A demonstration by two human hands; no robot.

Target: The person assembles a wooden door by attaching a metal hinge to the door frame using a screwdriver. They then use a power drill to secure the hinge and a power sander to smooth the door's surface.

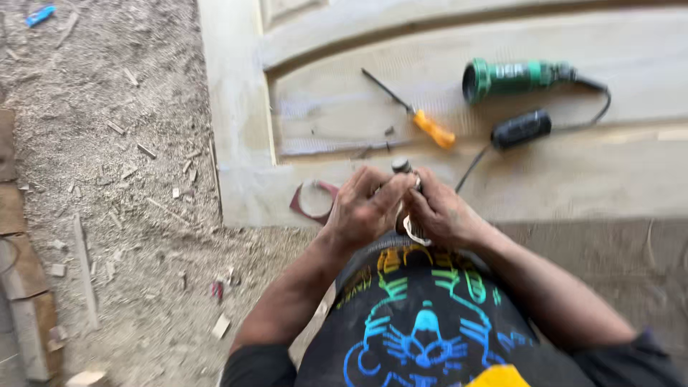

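My left hand [362, 208] and my right hand [438, 213] are pressed together in front of my chest, both closed around a small metal part [401, 166] whose round grey tip sticks up between the fingers. A pale strip hangs below my right hand. Beyond the hands lies a pale carved wooden door panel [444, 43]. On it rest a screwdriver with an orange handle [432, 129] and a green power tool [510, 77] with a black cable and black block [521, 129].
A dark red ring-shaped piece [313, 201] lies at the panel's near edge, left of my hands. The ground on the left is covered in sawdust and wood chips [107, 143]. Wooden boards [21, 287] lie at the far left.
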